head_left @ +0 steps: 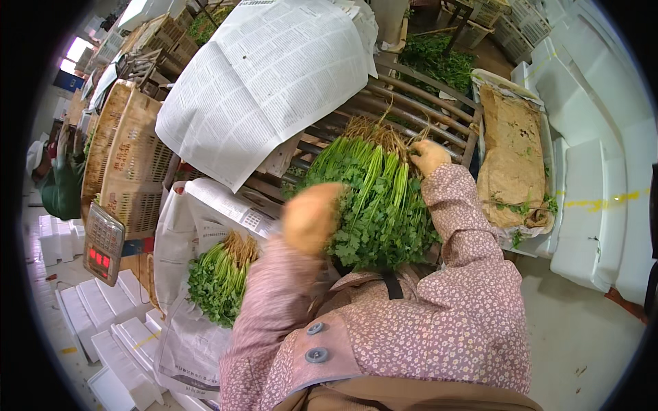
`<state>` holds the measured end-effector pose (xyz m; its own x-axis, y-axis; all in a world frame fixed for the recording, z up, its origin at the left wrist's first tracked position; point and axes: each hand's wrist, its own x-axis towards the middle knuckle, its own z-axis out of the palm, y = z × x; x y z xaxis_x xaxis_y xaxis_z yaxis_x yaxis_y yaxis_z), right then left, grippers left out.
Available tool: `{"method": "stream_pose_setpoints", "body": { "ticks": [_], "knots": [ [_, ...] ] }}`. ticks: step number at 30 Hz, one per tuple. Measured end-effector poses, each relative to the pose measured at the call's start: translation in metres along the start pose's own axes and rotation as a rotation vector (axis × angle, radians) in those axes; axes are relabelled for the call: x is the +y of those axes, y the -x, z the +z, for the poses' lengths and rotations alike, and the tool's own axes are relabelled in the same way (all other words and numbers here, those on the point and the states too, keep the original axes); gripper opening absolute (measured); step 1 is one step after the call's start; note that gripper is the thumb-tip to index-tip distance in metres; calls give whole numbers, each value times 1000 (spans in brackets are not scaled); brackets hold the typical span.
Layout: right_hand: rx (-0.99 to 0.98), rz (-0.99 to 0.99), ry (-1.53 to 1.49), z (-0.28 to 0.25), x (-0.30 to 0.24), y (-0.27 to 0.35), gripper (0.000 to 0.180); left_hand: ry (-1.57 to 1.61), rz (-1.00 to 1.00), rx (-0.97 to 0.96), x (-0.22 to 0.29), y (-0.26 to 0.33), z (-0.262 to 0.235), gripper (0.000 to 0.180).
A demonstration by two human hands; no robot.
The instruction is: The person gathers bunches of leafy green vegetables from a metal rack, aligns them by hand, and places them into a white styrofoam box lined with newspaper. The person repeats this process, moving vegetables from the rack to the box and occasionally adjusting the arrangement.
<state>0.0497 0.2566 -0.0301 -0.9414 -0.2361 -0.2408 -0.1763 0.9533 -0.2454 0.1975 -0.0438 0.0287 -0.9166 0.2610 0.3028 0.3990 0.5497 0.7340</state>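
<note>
A large pile of leafy green coriander (373,198) lies before me on a rack of metal bars (394,103), its brown roots pointing away and its leaves toward me. My right hand (430,159) is at the right end of the roots, fingers curled around some root ends. Over the left side of the pile is my left hand (312,218), smeared by motion, so its fingers cannot be made out. Left of my left forearm, a smaller bunch of coriander (225,277) rests on newspaper (185,342), roots up.
Newspaper sheets (267,75) cover the rack's far left. A scale display (104,245) with red digits stands by plastic crates (133,164). White foam boxes (103,308) sit at lower left, and others (582,205) at right. A foam box with brown cloth (510,157) borders the rack.
</note>
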Motion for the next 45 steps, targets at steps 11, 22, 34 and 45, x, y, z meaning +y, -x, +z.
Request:
{"method": "stream_pose_setpoints", "body": {
  "ticks": [11,22,34,45],
  "knots": [
    [489,459,-923,-46,122,45,35,-474,29,-466,12,-28,116,57],
    [139,204,-796,12,1,65,29,-405,177,-413,-16,-17,110,52],
    [-68,423,-699,-34,-46,92,48,-242,237,-271,-23,-13,110,56],
    [272,468,-1355,39,1,174,25,-250,76,-500,9,-38,64,37]
  ]
}}
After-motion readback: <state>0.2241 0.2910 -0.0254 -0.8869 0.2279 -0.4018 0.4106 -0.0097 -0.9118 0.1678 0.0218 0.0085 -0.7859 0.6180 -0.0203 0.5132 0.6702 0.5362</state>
